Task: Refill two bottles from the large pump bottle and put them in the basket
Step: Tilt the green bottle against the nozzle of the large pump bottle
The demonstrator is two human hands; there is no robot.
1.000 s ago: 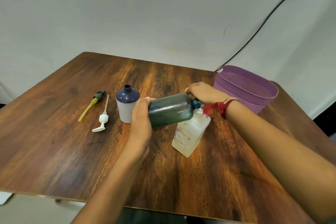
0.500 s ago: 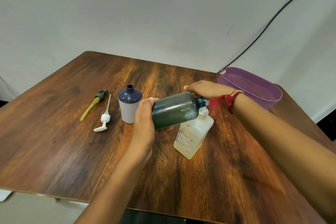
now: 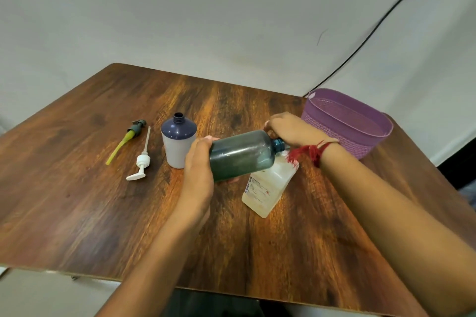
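My left hand (image 3: 198,165) grips the base of a large dark green bottle (image 3: 242,154), which lies tipped on its side with its open neck pointing right. That neck sits over the mouth of a white translucent bottle (image 3: 268,186) standing on the table. My right hand (image 3: 289,128) is curled around the green bottle's neck and shoulder, above the white bottle's top. A grey bottle with a navy shoulder (image 3: 178,143) stands open just left of my left hand. The purple basket (image 3: 359,148) sits at the far right.
Two removed pump heads lie left of the grey bottle: a white pump (image 3: 141,162) and a dark green pump with a yellow tube (image 3: 127,137). The wooden table (image 3: 77,201) ends close to me, and a black cable (image 3: 373,31) runs down the wall.
The hands and bottles keep the same pose, the green bottle held tipped over the white one; only the view shifts slightly.
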